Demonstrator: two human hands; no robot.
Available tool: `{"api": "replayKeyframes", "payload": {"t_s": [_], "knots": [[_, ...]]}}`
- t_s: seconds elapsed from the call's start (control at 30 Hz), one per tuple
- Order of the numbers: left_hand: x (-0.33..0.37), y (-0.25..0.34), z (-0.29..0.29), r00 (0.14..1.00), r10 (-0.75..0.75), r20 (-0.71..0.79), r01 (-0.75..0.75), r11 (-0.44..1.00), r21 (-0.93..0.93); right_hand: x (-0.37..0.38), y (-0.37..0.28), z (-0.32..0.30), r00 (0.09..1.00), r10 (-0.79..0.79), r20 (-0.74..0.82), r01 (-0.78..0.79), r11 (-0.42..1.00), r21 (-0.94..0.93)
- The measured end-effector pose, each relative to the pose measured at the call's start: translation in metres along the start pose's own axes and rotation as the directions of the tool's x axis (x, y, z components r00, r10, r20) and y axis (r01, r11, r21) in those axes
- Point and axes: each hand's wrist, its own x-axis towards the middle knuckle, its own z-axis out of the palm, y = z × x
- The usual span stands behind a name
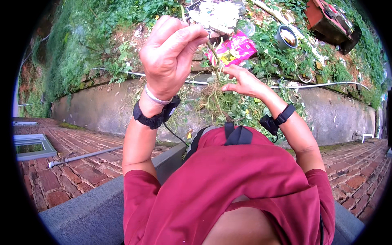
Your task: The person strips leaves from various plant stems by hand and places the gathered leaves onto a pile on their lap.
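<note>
My left hand (173, 53) is raised, its thumb and fingers pinched on the upper end of a plant stem (212, 50). Below it the stem leads down into a tangle of thin vines and green leaves (228, 102) in front of my body. My right hand (246, 83) is lower, beside the stem, with thumb and fingers apart. Its fingertips reach the stem's side; whether they touch it I cannot tell. Behind the stem lies a bright pink and yellow plastic packet (234, 49).
A dark pot (286, 37) and a reddish box-like container (326, 22) stand among weeds at the far right. White litter (216, 16) lies at the back. A pale pipe (326, 85) crosses beyond a concrete strip (98, 104). Brick walls (81, 175) flank me.
</note>
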Motion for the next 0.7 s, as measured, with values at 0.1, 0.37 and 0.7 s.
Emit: {"api": "replayKeyframes", "payload": {"t_s": [0.1, 0.37, 0.7], "knots": [[0.005, 0.004, -0.012, 0.991, 0.108, -0.072, -0.1, 0.989, 0.112, 0.03, -0.027, 0.012, 0.945, 0.17, 0.279, -0.171, 0.985, -0.02], [-0.078, 0.024, 0.022, 0.92, -0.387, -0.059, 0.391, 0.894, 0.218, 0.044, -0.075, -0.095, 0.951, 0.295, -0.094, -0.22, 0.859, 0.463], [-0.19, -0.05, 0.054, 0.414, -0.844, 0.342, 0.888, 0.457, 0.054, -0.013, -0.022, -0.23, 0.675, 0.346, -0.652, 0.152, 0.799, 0.582]]}}
